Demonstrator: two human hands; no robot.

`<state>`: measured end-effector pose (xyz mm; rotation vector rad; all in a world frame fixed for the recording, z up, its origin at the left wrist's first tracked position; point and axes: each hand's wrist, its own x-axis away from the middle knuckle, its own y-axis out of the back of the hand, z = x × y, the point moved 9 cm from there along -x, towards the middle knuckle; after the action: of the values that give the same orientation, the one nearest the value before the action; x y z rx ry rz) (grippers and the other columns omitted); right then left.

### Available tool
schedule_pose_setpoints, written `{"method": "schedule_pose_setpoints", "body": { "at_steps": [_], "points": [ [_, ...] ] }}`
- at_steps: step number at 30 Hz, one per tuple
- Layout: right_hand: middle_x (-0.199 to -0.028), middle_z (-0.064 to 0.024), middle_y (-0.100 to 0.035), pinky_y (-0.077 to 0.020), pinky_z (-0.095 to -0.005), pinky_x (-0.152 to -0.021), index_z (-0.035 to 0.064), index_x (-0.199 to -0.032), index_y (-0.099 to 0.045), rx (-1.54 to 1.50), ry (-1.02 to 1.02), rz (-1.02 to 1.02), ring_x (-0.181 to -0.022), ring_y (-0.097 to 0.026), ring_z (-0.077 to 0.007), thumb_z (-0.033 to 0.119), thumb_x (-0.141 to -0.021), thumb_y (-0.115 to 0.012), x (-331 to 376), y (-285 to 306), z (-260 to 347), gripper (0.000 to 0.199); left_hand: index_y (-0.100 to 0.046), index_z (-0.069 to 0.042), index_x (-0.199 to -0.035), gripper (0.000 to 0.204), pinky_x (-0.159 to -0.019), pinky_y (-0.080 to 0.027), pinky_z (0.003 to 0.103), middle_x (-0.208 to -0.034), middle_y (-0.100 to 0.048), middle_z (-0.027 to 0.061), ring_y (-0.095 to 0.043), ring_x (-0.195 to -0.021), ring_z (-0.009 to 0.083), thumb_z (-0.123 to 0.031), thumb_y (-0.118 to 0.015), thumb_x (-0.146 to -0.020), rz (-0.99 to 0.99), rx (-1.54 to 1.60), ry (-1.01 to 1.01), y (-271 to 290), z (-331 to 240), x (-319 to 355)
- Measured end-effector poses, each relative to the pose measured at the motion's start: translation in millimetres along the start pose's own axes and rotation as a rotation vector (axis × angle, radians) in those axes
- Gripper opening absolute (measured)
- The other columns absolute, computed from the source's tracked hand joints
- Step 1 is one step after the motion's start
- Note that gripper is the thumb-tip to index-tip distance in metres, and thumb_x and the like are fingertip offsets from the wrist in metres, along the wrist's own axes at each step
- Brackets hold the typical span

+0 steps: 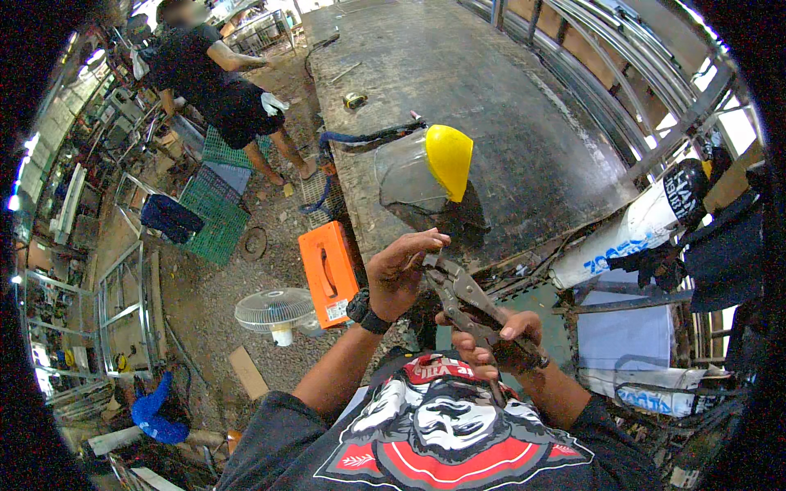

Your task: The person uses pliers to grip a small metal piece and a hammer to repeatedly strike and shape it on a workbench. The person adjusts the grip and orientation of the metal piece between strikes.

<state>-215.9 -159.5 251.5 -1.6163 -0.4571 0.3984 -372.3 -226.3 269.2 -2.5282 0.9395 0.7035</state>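
My right hand (516, 340) is closed around the handles of a pair of metal locking pliers (471, 295), held in front of my chest. The jaws point up and to the left. At the jaw end, my left hand (397, 274) has its fingers bent around a small light-coloured piece (430, 259), too small to make out; it may be part of the jaws. A dark watch (367, 311) is on my left wrist. Beyond the hands, a face shield (446, 164) with a yellow top and clear visor lies on the dark worktable (524, 106).
An orange case-like machine (327, 274) and a grey fan (274, 311) stand left of the table. A blue cable (327, 192) hangs over its edge. To the right lies a white gas cylinder (622, 241). Another person (217, 82) stands at the far left.
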Motion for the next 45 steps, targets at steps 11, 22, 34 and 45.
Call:
{"method": "schedule_pose_setpoints", "body": {
  "at_steps": [11, 22, 34, 45],
  "points": [
    [-0.094, -0.0221, -0.052, -0.0628, -0.0570, -0.069, -0.0135, -0.153, -0.020, 0.013, -0.077, -0.002, -0.075, -0.063, -0.0330, 0.011, -0.074, -0.064, 4.3, 2.7, -4.9, 0.094, -0.068, 0.001, -0.116, 0.041, -0.113, -0.046, 0.044, -0.116, -0.073, 0.0132, -0.067, -0.116, 0.0243, 0.021, -0.051, -0.085, -0.014, -0.009, 0.005, 4.1, -6.5, -3.7],
    [-0.104, -0.0335, -0.063, -0.0580, -0.0636, -0.085, -0.0152, -0.151, -0.025, 0.406, -0.089, -0.125, -0.091, -0.071, -0.0445, 0.013, -0.069, -0.065, 10.7, -5.6, 9.0, 0.096, -0.068, 0.003, -0.121, 0.030, -0.097, -0.054, 0.034, -0.114, -0.072, 0.0124, -0.070, -0.106, 0.0212, 0.010, -0.057, -0.094, -0.029, 0.201, 0.203, 21.8, 1.8, 0.0],
    [-0.105, -0.0211, -0.068, -0.0590, -0.0434, -0.085, -0.0077, -0.142, -0.045, 0.919, 0.008, -0.264, -0.092, -0.073, -0.0320, 0.013, -0.075, -0.071, 8.8, -2.6, 32.3, 0.075, -0.073, -0.001, -0.118, 0.020, -0.070, -0.050, 0.021, -0.103, -0.075, 0.0024, -0.064, -0.085, 0.0054, -0.006, -0.068, -0.099, -0.108, 0.056, 0.438, 14.6, 5.5, 1.9],
    [-0.094, -0.0084, -0.067, -0.0585, -0.0364, -0.079, -0.0030, -0.114, -0.062, 1.146, 0.070, -0.433, -0.085, -0.071, -0.0203, 0.006, -0.083, -0.073, 8.0, 11.5, 36.3, 0.034, -0.072, 0.001, -0.117, 0.032, -0.099, -0.051, 0.029, -0.114, -0.074, 0.0063, -0.068, -0.108, 0.0135, 0.012, -0.059, -0.089, 0.013, 0.088, 0.409, 16.7, 21.4, 4.7]
  ]
}}
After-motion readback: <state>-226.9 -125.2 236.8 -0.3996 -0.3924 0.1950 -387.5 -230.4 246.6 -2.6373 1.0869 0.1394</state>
